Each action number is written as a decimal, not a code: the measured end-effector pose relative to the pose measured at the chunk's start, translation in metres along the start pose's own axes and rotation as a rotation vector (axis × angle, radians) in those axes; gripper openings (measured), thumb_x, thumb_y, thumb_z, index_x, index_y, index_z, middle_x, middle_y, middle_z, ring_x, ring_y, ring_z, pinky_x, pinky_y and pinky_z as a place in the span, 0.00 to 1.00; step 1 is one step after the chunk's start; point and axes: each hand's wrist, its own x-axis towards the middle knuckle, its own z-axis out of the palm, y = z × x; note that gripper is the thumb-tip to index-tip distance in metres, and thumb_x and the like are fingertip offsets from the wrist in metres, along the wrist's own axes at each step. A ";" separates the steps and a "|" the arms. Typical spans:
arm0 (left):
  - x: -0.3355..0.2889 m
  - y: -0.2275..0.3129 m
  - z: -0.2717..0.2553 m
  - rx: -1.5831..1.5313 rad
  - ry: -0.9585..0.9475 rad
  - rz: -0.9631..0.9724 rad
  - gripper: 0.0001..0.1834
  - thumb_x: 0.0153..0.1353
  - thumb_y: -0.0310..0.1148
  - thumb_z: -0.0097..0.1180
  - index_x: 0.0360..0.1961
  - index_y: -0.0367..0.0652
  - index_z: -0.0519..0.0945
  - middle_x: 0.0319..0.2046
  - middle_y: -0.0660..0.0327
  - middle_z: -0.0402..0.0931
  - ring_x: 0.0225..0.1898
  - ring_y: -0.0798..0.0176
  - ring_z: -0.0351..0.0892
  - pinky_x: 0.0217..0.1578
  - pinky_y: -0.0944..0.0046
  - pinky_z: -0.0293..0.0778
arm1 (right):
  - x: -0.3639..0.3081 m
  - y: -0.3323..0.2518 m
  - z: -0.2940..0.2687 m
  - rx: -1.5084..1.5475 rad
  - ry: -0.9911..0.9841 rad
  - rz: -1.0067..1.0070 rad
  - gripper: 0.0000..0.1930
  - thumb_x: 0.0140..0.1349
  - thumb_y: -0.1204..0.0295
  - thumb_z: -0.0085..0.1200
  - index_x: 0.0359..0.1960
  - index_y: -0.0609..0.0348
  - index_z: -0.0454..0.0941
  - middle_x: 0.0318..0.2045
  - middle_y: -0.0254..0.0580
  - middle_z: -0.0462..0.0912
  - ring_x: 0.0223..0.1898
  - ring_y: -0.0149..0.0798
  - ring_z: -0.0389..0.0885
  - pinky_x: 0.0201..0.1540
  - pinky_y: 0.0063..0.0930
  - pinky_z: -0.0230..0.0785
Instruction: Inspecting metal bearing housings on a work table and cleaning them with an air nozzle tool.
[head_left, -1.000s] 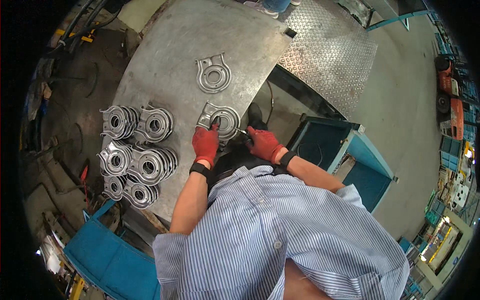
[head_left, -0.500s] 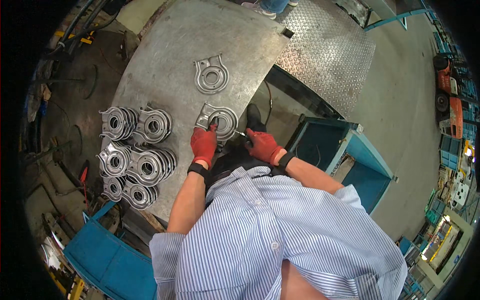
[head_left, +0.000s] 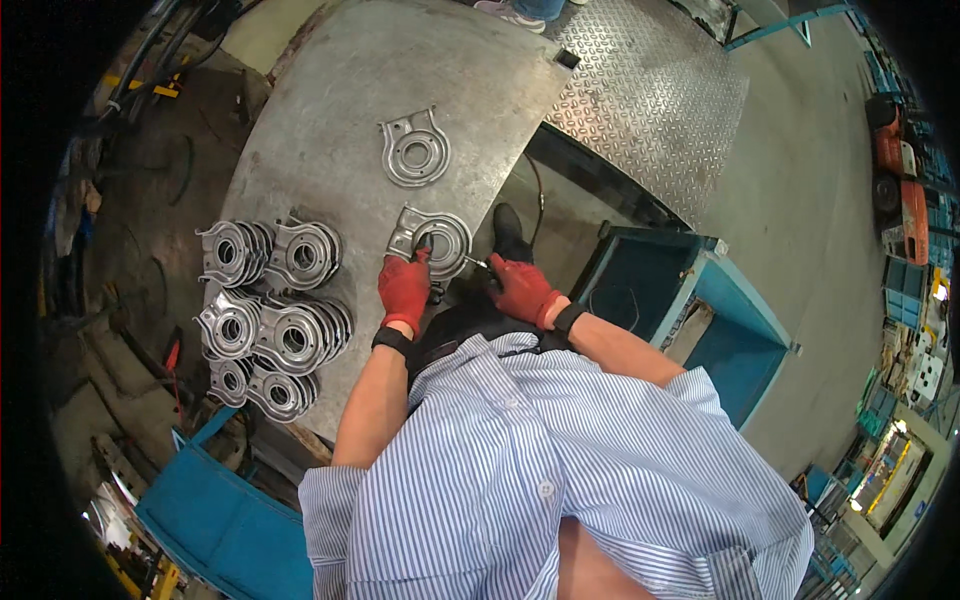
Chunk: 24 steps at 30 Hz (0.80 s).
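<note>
My left hand (head_left: 404, 290), in a red glove with dark fingertips, is closed on the near left side of a stamped metal bracket (head_left: 458, 236). The bracket has a round ringed body with a central hole and a flat flange on its far left. It rests near the table's right edge. To its right, my right hand (head_left: 523, 290), also red-gloved, is closed around a slim tool; the hand hides most of its body. The thin metal tip (head_left: 477, 262) points at the bracket's right rim; whether it touches cannot be made out.
A second similar bracket (head_left: 436, 162) lies farther up the metal table (head_left: 330, 120). Several stacks of brackets (head_left: 300, 335) stand at the left edge. Right of me is a blue metal box (head_left: 735, 290); a chequered steel plate (head_left: 650, 100) lies beyond. Someone's shoe (head_left: 515, 17) shows at the top.
The view has shifted slightly. My hands, the bracket and the tool keep nearly the same places relative to each other.
</note>
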 end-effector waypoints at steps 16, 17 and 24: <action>0.004 0.007 -0.008 -0.082 -0.087 -0.085 0.21 0.53 0.45 0.56 0.39 0.38 0.76 0.38 0.45 0.76 0.41 0.42 0.74 0.40 0.51 0.70 | 0.005 0.005 -0.005 -0.081 0.067 -0.026 0.22 0.48 0.65 0.56 0.45 0.61 0.67 0.28 0.55 0.77 0.34 0.55 0.77 0.36 0.45 0.68; 0.006 0.006 -0.009 -0.090 -0.136 -0.137 0.20 0.54 0.44 0.55 0.39 0.37 0.76 0.39 0.44 0.76 0.42 0.42 0.74 0.40 0.51 0.70 | 0.004 0.004 -0.006 -0.043 0.134 -0.008 0.22 0.49 0.65 0.55 0.44 0.61 0.67 0.30 0.56 0.78 0.35 0.56 0.77 0.36 0.45 0.69; -0.002 0.013 -0.052 -0.023 -0.129 -0.048 0.21 0.57 0.42 0.51 0.41 0.33 0.73 0.38 0.41 0.75 0.44 0.40 0.72 0.42 0.51 0.69 | 0.000 0.014 -0.027 0.099 0.282 0.070 0.23 0.51 0.67 0.55 0.49 0.61 0.66 0.34 0.58 0.78 0.36 0.58 0.77 0.36 0.45 0.69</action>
